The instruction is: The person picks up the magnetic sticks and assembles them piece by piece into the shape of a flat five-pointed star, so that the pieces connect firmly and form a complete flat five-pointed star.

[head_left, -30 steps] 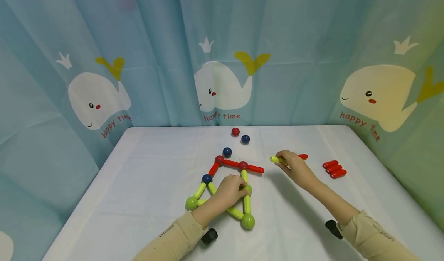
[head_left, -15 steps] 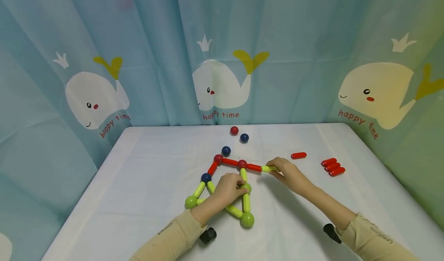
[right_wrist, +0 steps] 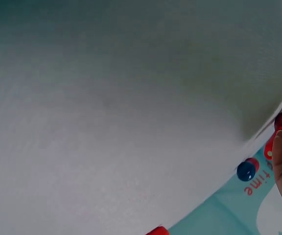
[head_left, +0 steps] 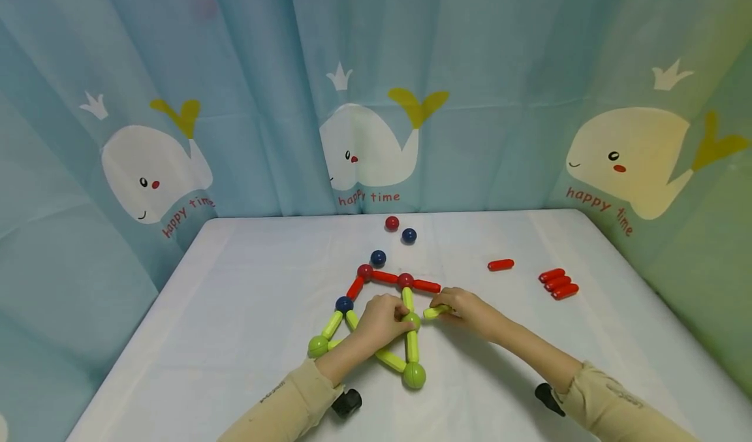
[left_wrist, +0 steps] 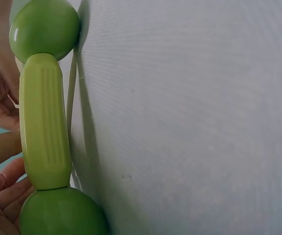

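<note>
— Shifted since half a second ago: yellow-green rod (head_left: pixel 433 313), now off the free end of the joined red rod (head_left: pixel 427 286) and just beside the middle green ball (head_left: pixel 413 322). Held how?

— Pinched in the right grip (head_left: pixel 470 313), with one tip bare toward the ball.

— Heavy, fragile?

— Neither, most likely. Looks like hard, smooth plastic: light, stiff, a bit slippery, apt to roll. Best to take mid-length, across the ridged flats, as on the matching rod (left_wrist: pixel 45 122), keeping both ends free.

— And the left grip (head_left: pixel 384 321)?

— Pinching the middle green ball; probably worth keeping there, given joints likely to swivel.

— Farther out?

— Spare red rods (head_left: pixel 558 284) to the right, loose blue balls (head_left: pixel 409 236) and a red ball (head_left: pixel 391 223) farther back, all on the white counter (head_left: pixel 252 279); whale-print curtain (head_left: pixel 487 70) behind.
</note>
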A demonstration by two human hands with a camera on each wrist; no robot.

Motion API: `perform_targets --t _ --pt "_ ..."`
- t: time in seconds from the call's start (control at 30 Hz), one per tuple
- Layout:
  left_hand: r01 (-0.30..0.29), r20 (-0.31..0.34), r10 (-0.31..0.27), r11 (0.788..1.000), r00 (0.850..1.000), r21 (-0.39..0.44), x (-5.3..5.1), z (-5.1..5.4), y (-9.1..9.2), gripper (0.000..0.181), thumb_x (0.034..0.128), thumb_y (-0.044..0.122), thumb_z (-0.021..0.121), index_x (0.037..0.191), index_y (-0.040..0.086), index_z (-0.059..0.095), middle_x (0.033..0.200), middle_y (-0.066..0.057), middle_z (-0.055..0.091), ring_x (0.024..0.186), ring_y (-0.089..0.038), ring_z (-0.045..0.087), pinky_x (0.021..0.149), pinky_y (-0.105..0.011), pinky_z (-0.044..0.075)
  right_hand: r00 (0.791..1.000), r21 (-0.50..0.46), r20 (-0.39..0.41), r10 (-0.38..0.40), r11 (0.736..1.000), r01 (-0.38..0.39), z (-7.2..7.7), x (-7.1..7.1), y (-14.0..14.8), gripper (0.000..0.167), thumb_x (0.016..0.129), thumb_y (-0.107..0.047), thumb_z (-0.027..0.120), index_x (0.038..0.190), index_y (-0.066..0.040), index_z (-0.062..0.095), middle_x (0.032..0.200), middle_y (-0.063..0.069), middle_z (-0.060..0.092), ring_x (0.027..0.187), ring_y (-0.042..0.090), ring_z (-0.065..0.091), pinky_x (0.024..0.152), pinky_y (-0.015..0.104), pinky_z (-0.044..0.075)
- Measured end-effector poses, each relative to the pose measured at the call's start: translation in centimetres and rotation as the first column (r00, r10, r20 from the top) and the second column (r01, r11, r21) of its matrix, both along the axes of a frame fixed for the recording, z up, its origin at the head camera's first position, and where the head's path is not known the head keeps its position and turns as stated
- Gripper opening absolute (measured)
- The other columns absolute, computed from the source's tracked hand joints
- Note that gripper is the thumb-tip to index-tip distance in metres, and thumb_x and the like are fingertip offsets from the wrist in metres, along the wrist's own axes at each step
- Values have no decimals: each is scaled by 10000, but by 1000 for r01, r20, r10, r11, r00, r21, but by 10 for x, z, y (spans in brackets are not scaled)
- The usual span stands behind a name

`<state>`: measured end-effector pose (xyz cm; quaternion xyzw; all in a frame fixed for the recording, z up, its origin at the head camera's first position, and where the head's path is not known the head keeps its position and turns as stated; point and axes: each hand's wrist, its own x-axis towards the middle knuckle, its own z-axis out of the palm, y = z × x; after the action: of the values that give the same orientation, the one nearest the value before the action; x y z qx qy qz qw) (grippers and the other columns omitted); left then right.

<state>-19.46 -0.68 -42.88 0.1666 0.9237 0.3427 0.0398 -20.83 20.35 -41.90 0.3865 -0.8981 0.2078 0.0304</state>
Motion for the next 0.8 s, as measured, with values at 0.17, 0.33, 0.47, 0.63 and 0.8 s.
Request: perform_targets --t 0.17,0.33,0.47,0.63,0.8 --pt "27 -23 -27 1000 999 -5 0 -1 0 186 773 195 774 894 57 741 778 1 689 664 -44 518 626 -167 409 1000 2 6 26 1000 -26 -3 1 -3 178 769 21 721 938 -14 680 901 53 680 815 153 624 729 256 540" --pt "25 -24 -26 999 999 -20 0 0 1 190 777 188 771 910 55 743 781 0 698 668 -50 523 620 -168 419 1000 -4 4 29 1000 -29 -5 -1 -3 176 773 5 723 941 -18 677 902 44 679 821 148 619 735 259 539" --pt "22 -33 -23 999 999 -35 0 1 2 197 780 186 767 918 47 742 774 0 701 686 -49 537 629 -163 436 1000 -1 13 24 1000 -24 -6 -3 -3 169 778 5 719 941 -17 679 905 51 682 822 153 621 734 258 539" --pt "13 -43 -15 999 999 -50 0 0 3 167 781 199 768 858 52 744 703 25 663 655 -47 497 602 -159 416 1000 4 22 -2 1000 2 -4 -7 -3 168 771 20 720 931 -7 680 901 71 692 818 184 635 732 291 551" --pt "-1 -40 -2 998 999 -70 1 1 2 149 782 215 767 762 73 726 630 55 598 628 -61 451 586 -170 373 999 -4 44 -1 1000 1 -3 -12 -2 147 789 13 705 932 1 673 900 72 686 813 181 627 727 294 546"
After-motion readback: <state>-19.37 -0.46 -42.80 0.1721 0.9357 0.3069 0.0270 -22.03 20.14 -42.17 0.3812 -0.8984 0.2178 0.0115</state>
